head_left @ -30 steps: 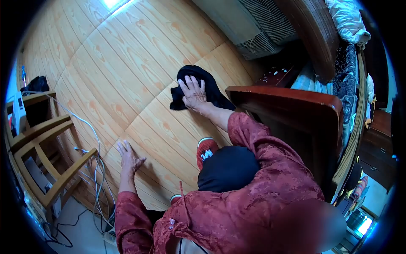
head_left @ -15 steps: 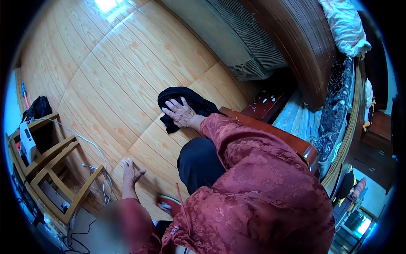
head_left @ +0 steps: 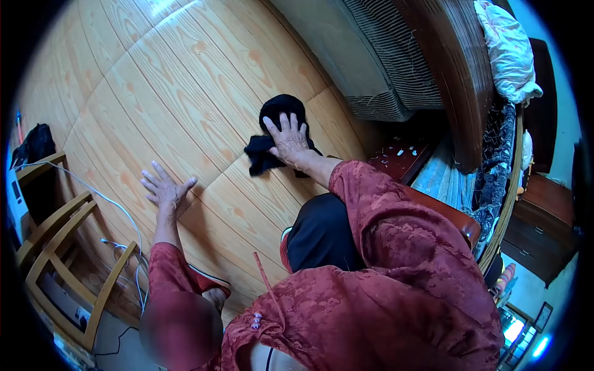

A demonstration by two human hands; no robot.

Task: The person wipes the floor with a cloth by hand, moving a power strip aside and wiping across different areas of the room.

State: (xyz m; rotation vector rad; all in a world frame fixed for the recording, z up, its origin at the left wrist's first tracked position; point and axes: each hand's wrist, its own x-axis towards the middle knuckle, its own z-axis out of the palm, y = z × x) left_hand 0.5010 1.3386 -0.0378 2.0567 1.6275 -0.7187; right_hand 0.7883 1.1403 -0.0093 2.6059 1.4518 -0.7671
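My right hand (head_left: 288,141) lies flat on a bunched black cloth (head_left: 281,107) on the wood-patterned floor (head_left: 192,105). Its fingers are spread over the cloth, and the palm covers part of it. One loose corner of the fabric sticks out on the left, beside the thumb. My left hand (head_left: 166,187) has its fingers stretched apart and holds nothing. It is left of the cloth, low over or on the floor; whether it touches I cannot tell.
A slatted wooden frame (head_left: 102,297) and a pale cable (head_left: 117,210) are at lower left, near a black bag (head_left: 36,145). Upper right, a ribbed grey cushioned piece (head_left: 387,55) stands beside a dark wooden panel (head_left: 448,74). White bits lie on a dark red board (head_left: 396,151).
The black cloth and my right hand on it have shifted up and to the right in view. My left hand has moved forward and left, its fingers more spread. The view has shifted too.
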